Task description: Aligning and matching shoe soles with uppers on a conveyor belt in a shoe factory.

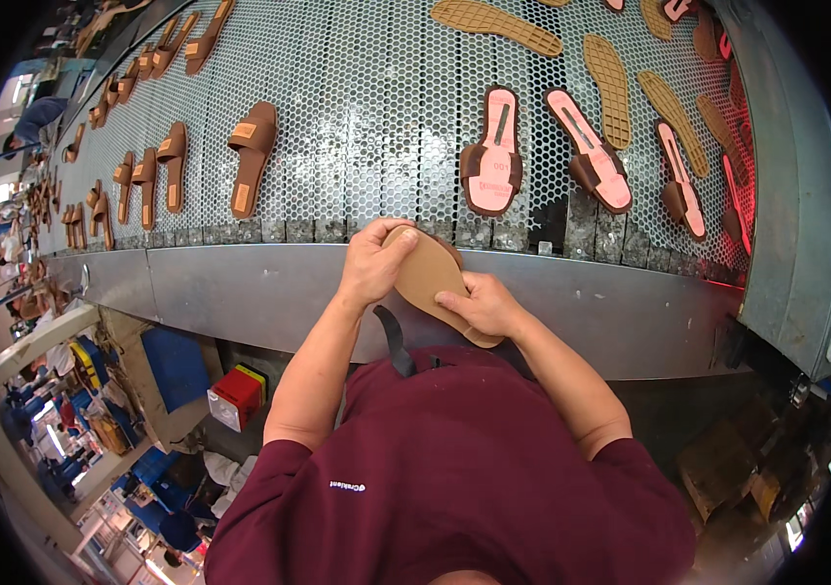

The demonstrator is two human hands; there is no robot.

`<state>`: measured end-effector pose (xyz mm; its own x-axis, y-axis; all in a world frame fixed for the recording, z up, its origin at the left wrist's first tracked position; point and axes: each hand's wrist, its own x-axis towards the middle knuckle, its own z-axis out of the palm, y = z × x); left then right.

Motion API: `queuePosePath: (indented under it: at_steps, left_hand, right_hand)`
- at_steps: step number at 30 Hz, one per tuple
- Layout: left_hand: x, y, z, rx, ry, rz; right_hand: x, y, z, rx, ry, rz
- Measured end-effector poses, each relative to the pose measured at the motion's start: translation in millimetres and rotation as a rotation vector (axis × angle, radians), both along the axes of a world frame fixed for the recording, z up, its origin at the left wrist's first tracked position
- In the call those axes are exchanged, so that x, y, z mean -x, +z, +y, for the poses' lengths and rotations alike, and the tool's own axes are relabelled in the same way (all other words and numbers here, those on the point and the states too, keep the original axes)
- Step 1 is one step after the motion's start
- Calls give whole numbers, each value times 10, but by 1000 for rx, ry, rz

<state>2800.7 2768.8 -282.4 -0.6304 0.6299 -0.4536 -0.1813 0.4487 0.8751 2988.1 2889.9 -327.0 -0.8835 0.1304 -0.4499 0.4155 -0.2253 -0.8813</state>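
Between my two hands is a sandal (427, 276), its smooth tan sole facing up and a sliver of brown showing at its far edge. My left hand (374, 261) grips the wide end, thumb lying on the sole. Closer to me, my right hand (485, 304) pinches the narrower end, thumb on top; its other fingers are hidden underneath. Just beyond, on the mesh belt, lie a brown slipper upper with a pink bottom (493, 166) and a similar pink-bottomed upper (591, 151).
The perforated metal conveyor belt (357, 146) has a steel front edge (240, 283). Finished brown slides (254, 156) stand in rows at left. Tan gridded soles (610, 88) lie at right, by a grey machine housing (795, 195) with red light inside. A red box (238, 395) sits below left.
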Motion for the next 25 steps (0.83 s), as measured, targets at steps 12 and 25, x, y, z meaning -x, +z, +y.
queuePosePath:
  at_steps: [12,25]
  left_hand:
    - [-285,-120,-410,177,13,587]
    - [-1018,143,338,39,-608,825]
  right_hand:
    - [-735,-224,502,322,-461,-165]
    - [-682,-12,438,16,-569,-111]
